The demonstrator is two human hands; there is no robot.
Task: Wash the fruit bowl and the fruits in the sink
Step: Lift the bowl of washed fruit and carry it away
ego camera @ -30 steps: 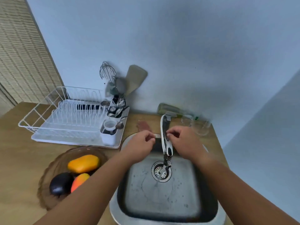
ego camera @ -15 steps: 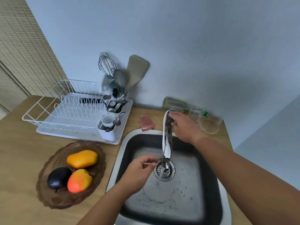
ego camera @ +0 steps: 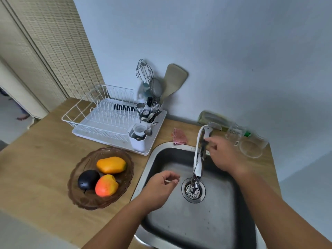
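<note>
The brown fruit bowl (ego camera: 100, 178) sits on the counter at nine o'clock from the sink (ego camera: 197, 212), holding three fruits. It looks rigid, glassy and slippery when wet, so I judge both hands under the scalloped rim best. The left hand (ego camera: 158, 191) hovers loosely curled and empty; the right hand (ego camera: 222, 155) pinches at the faucet (ego camera: 199, 155).

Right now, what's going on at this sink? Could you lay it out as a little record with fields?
left hand: empty, fingers loosely curled, over the sink
right hand: at the faucet near its base
fruit bowl: brown, on the counter left of the sink
fruits: orange mango, red-orange mango, dark fruit, all in the bowl
water: none clearly visible
</note>
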